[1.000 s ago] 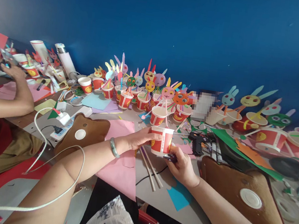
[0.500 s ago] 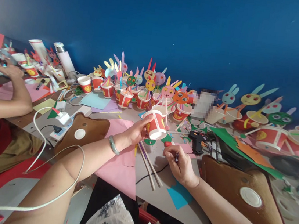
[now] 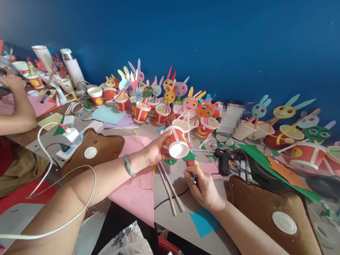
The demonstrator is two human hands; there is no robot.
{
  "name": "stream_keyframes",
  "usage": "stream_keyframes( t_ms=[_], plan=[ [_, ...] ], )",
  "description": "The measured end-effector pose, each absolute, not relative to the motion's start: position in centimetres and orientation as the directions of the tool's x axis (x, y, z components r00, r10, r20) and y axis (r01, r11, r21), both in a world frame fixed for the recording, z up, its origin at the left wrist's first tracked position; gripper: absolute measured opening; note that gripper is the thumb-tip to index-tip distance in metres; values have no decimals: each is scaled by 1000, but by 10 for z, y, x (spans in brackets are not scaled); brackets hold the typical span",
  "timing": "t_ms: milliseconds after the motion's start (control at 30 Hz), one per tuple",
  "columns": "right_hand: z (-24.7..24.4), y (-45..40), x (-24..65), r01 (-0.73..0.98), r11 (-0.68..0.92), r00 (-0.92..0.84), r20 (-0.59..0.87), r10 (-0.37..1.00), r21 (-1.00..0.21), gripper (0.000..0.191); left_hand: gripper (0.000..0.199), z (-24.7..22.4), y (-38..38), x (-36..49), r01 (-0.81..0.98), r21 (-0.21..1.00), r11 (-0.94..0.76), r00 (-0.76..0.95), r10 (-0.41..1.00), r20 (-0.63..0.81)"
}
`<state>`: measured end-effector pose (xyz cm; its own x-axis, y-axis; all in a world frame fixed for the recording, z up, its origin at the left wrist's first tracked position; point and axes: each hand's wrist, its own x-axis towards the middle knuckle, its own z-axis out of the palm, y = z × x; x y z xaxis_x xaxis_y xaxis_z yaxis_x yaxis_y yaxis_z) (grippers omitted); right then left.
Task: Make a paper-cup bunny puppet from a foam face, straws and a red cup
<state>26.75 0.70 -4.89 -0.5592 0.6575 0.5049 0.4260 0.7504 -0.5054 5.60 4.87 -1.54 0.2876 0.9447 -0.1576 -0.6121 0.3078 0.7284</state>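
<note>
Left hand gripping tilted paper cup; right hand closed round dark tool, right of left grip; apparently cup-angling step; next move likely needs light hold.

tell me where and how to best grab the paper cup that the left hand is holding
Probably grip the paper cup by the right side of its wall, coming from the right: the left hand covers its left side, and the tilted cup's base faces the person.
</note>
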Motion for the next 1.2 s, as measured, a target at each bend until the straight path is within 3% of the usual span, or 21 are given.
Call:
stream_keyframes(
  t_ms=[400, 733, 933, 1067, 1200],
  plan=[
    [-45, 7, 267, 386, 783, -528, 580, 621, -488, 24, 54, -14, 42, 58, -503, 838, 212, 307, 950, -56],
    [-52, 9, 268, 434, 802, -466, 660, 589, -410, 13, 53, -7, 64, 39, -586, 795, -158, -220, 975, 31],
    [-55, 10, 271, 451, 763, -464, 608, 644, -463, 18, 50, -7, 59, 43, -585, 802, -124, -175, 984, 24],
    [-57, 9, 273, 473, 737, -446, 591, 672, -482, 31, 51, -9, 56, 47, -563, 824, -67, -140, 990, -16],
    [-54, 9, 273, 430, 768, -498, 584, 641, -475, 37, 51, -10, 55, 48, -535, 845, -6, -90, 995, -50]
  ],
)
